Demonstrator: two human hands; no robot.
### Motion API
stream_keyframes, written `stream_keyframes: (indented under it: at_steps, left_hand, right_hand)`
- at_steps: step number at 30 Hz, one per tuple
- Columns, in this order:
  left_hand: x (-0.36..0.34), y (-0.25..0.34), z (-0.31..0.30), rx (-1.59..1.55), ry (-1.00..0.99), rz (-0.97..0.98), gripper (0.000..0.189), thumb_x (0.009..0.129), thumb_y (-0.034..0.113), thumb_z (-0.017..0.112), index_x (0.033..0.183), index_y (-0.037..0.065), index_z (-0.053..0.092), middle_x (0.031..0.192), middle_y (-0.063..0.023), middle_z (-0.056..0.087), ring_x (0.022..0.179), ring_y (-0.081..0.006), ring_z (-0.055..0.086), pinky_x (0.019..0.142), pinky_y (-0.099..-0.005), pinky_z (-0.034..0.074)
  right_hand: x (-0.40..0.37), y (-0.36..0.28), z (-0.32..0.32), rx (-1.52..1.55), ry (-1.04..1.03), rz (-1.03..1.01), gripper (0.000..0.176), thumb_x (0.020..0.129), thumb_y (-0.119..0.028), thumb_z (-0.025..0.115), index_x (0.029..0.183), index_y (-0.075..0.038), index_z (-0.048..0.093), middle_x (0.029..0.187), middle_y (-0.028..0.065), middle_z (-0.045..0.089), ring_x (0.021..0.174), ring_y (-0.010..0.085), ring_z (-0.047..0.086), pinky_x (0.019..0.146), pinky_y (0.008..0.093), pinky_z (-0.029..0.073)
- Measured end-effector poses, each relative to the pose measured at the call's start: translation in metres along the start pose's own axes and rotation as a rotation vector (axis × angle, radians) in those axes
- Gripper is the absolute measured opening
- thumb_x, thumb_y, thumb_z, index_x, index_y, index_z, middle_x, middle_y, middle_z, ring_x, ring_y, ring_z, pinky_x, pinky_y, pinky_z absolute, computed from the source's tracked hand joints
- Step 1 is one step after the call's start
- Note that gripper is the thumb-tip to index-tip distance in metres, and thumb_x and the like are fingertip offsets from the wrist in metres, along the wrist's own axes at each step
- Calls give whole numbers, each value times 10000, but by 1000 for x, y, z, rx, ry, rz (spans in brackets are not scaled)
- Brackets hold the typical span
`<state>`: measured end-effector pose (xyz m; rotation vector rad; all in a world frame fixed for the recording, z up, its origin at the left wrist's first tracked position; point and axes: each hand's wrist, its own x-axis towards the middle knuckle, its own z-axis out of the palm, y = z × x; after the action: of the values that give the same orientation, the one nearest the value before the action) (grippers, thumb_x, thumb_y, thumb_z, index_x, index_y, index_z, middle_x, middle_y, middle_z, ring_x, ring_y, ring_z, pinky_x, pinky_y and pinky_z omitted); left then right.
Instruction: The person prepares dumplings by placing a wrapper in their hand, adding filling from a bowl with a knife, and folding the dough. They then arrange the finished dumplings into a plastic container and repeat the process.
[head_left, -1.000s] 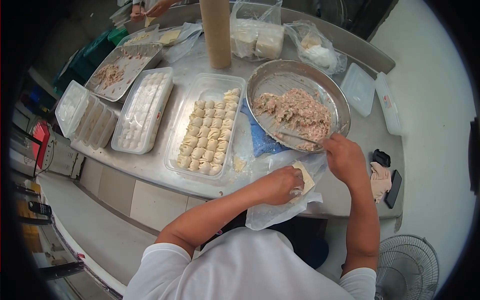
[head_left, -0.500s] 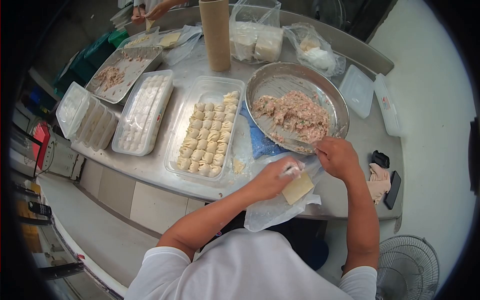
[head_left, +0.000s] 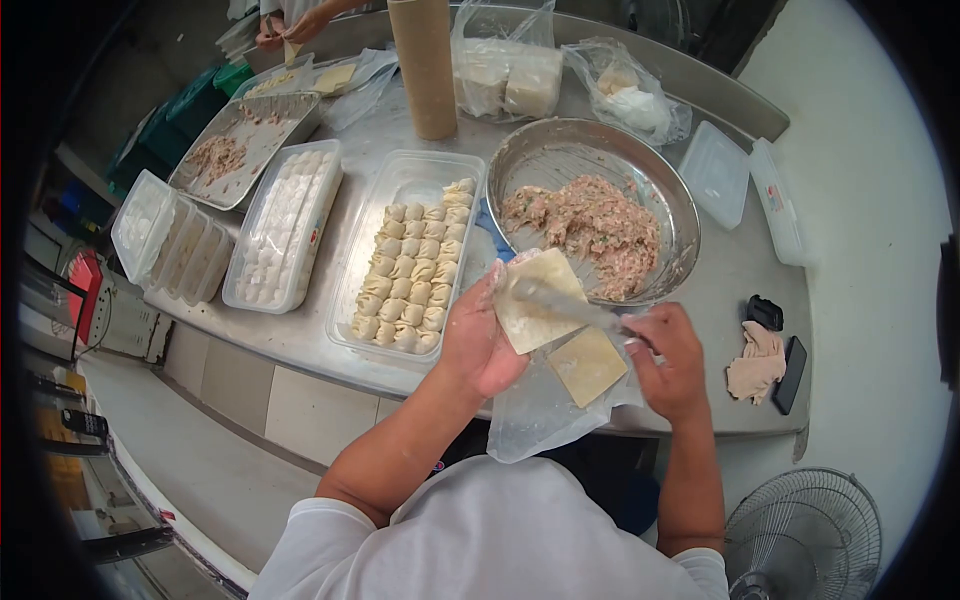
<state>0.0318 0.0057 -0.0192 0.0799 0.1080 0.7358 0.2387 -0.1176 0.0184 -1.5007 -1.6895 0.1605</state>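
Note:
My left hand (head_left: 478,335) holds a square dumpling wrapper (head_left: 530,328), which lies over its fingers. In my right hand (head_left: 670,360) is a flat metal spreader (head_left: 590,312), blurred by motion, its blade across the wrapper. A smear of filling, if any, cannot be made out under the blade. Below the hands, a stack of square wrappers (head_left: 590,368) rests on a plastic bag (head_left: 530,425). Just beyond them stands a round steel pan (head_left: 683,250) with minced meat filling (head_left: 600,225). Left of my left hand, a clear tray (head_left: 395,180) contains rows of folded dumplings (head_left: 410,270).
Farther left are a covered tub (head_left: 285,230), stacked containers (head_left: 180,240) and a metal tray (head_left: 265,140) with meat. A cardboard tube (head_left: 425,70) and bags (head_left: 510,75) stand behind. A phone (head_left: 789,375) lies right. Another person's hands (head_left: 300,25) hold a wrapper.
My left hand has lifted a wrapper from the stack and turned palm up, moving left. My right hand has drawn back from the pan's rim, bringing the spreader over the wrapper.

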Motion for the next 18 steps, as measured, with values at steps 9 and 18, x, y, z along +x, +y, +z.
stream_keyframes:
  at_steps: [9, 18]
  left_hand:
    - [-4, 8, -6, 337, 205, 289, 470, 1078, 349, 338, 1263, -36, 533, 1214, -195, 621, 1147, -306, 601, 1061, -470, 457]
    - [-16, 11, 3, 190, -77, 165, 381, 1042, 329, 480, 1241, 12, 550, 1259, -155, 600, 1138, -260, 602, 1036, -442, 471]
  right_hand:
    - [-1, -10, -11, -196, -73, -41, 265, 765, 18, 695, 1021, -51, 704, 853, 117, 584, 775, 307, 599, 658, 394, 496]
    - [0, -9, 6, -163, -48, -32, 262, 765, 16, 695, 1023, -30, 701, 871, 140, 594, 795, 306, 613, 678, 383, 503]
